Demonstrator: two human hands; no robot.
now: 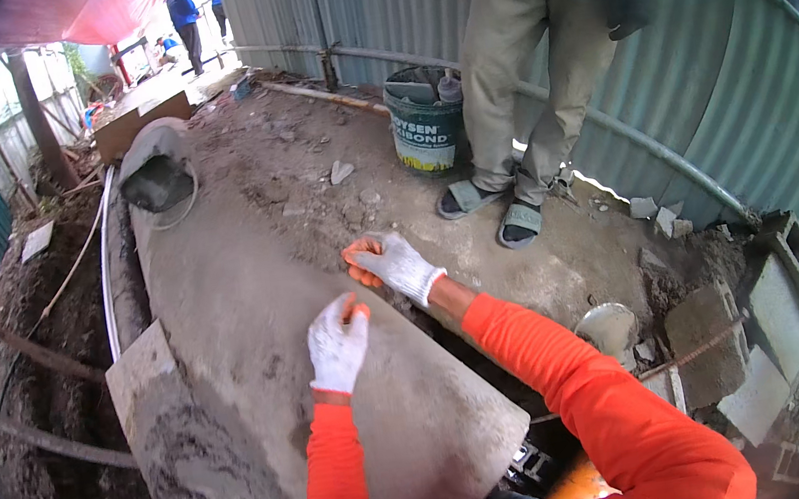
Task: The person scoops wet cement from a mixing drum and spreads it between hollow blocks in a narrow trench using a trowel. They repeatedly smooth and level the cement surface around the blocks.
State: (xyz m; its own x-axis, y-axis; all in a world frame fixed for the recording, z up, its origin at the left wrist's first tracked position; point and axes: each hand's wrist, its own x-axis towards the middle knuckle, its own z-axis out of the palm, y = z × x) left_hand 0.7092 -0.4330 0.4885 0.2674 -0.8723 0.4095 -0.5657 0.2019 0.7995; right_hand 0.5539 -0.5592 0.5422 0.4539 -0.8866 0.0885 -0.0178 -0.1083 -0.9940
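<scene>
My left hand (339, 343), in a white knit glove with orange-coated fingers, is closed above a long, rounded grey concrete surface (422, 418). Its fingertips curl together, and whatever may be inside is hidden. Just ahead and to the right, my right hand (394, 265) wears a matching glove. Its fingers are bent inward, near the seam between the concrete and the dirt ground (312, 195); I cannot make out anything in them. The two hands are apart. Left of them, wet grey mortar (211, 466) lies on a flat board (141, 372).
A cement-coated bucket (158, 180) lies tipped at the far end. A co-worker in sandals (520, 221) stands beside a dark green pail (426, 125) holding tools. Corrugated metal sheets (737, 54) line the right; hollow blocks (797, 263) and slabs lie below. A trench (58, 416) runs along the left.
</scene>
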